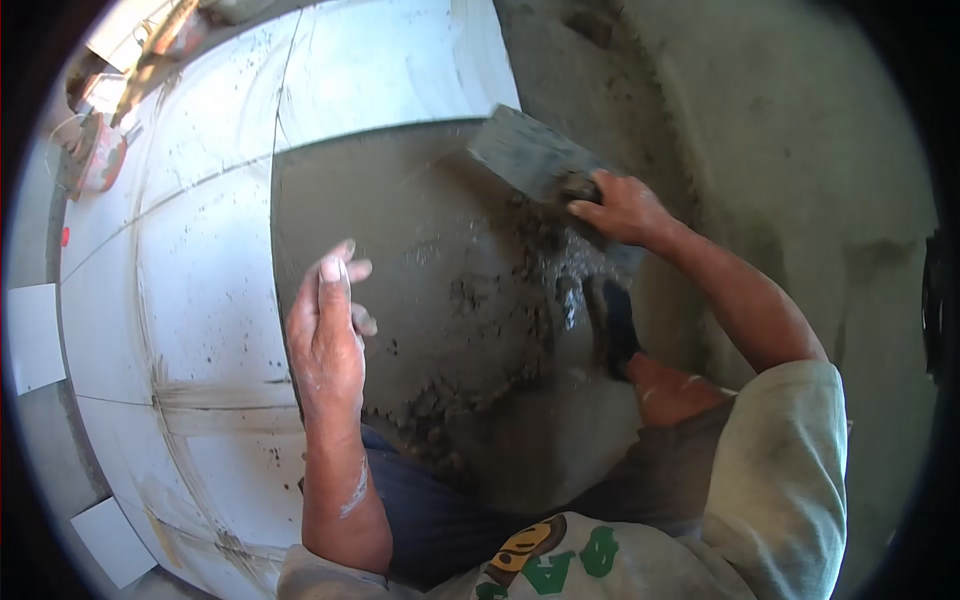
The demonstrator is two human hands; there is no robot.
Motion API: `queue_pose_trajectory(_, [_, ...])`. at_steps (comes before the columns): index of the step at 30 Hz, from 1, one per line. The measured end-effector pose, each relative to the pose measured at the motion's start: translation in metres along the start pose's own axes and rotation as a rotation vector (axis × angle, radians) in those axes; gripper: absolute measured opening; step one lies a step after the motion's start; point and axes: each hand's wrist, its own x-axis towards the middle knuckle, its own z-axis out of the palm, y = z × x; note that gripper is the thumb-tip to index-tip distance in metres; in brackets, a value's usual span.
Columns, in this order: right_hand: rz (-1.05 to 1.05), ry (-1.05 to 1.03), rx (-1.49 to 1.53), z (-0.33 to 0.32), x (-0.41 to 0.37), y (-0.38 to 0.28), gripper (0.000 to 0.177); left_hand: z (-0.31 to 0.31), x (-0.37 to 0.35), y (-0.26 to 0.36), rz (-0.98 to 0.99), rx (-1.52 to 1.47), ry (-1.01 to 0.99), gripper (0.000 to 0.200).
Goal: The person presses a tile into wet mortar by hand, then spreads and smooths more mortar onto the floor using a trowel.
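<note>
Both hands are over the mortar (400, 230). The right hand (625, 210) is closed round a trowel (530, 155) at the bed's far edge, its handle hidden in the fist. The left hand (328, 335) hovers empty, fingers loose and blurred, beside the tiles (200, 260) at the bed's left edge.

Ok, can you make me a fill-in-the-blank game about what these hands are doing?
1. The right hand grips a flat metal ____ over the grey mortar.
2. The left hand is open and holds ____.
3. The colour of the tiles beside the mortar is ____.
Missing words: trowel; nothing; white.
</note>
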Motion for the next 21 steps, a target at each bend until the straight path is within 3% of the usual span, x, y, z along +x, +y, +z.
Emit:
queue_pose_trajectory(3, [0.132,0.060,-0.068,-0.039,-0.009,0.059,0.055,0.022,0.012,0.000,-0.044,-0.050,0.052,0.060])
queue_pose_trajectory(7, [0.277,0.175,0.076,-0.007,-0.018,0.148,0.060,0.054,0.016,0.003,-0.095,-0.032,0.061,0.055])
queue_pose_trajectory(9, [0.416,-0.006,0.055,-0.008,-0.029,0.172,0.065,0.064,0.007,0.023,-0.119,-0.052,0.106,0.052])
queue_pose_trajectory(12, [0.403,-0.135,0.047,-0.036,-0.056,0.191,0.067,0.072,-0.018,0.053,-0.221,-0.071,0.179,0.050])
queue_pose_trajectory(14, [0.398,-0.184,0.074,-0.059,-0.068,0.203,0.068,0.069,-0.039,0.095,-0.327,-0.052,0.170,0.045])
queue_pose_trajectory(19, [0.460,-0.337,0.188,-0.161,-0.085,0.198,0.078,0.051,-0.066,0.207,-0.332,0.099,0.192,0.047])
queue_pose_trajectory(21, [0.375,-0.276,0.177,-0.185,-0.090,0.207,0.076,0.048,-0.064,0.260,-0.349,0.109,0.236,0.048])
